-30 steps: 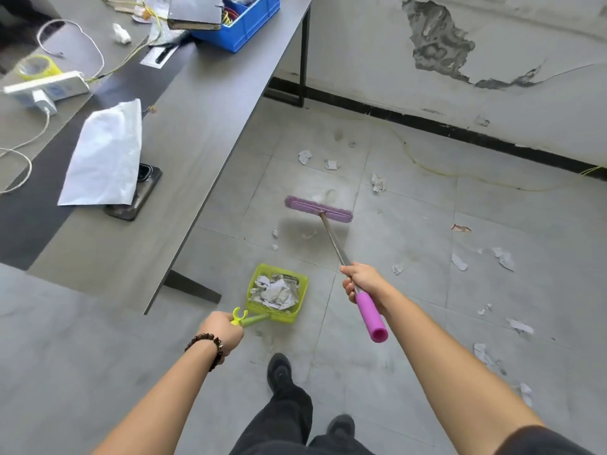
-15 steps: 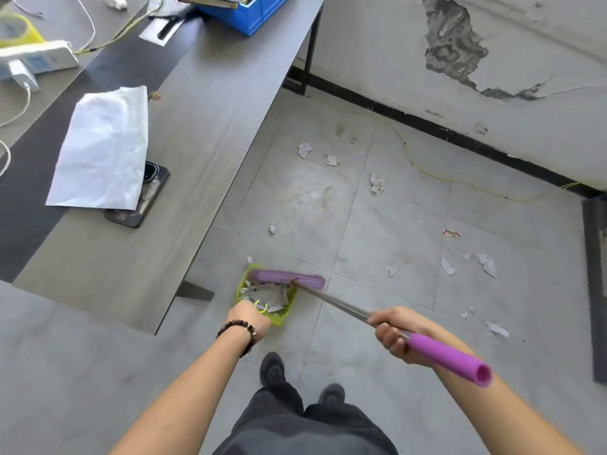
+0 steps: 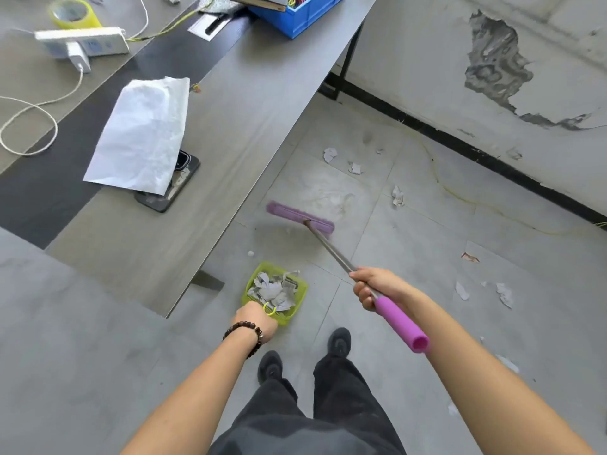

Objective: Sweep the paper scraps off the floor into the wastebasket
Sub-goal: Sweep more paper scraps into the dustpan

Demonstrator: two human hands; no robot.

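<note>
A green dustpan (image 3: 253,280) full of crumpled paper scraps sits on the floor by the table's corner. My left hand (image 3: 256,322) grips its handle from behind. My right hand (image 3: 374,285) grips the metal shaft of a purple broom just above the pink grip. The broom head (image 3: 297,216) lies on the tiles beyond the dustpan, apart from it. Loose paper scraps lie farther out: one scrap (image 3: 329,155) near the table, another scrap (image 3: 397,196) past the broom, and more scraps (image 3: 504,293) to the right.
A grey table (image 3: 230,133) runs along the left with a white paper sheet (image 3: 144,133) over a phone, a power strip, a tape roll and a blue crate. A cracked wall (image 3: 492,60) with a black skirting bounds the floor. My shoes (image 3: 340,341) stand behind the dustpan.
The broom head swept back to the dustpan's mouth, then moved out again onto the tiles beyond it. My left hand stayed on the dustpan handle.
</note>
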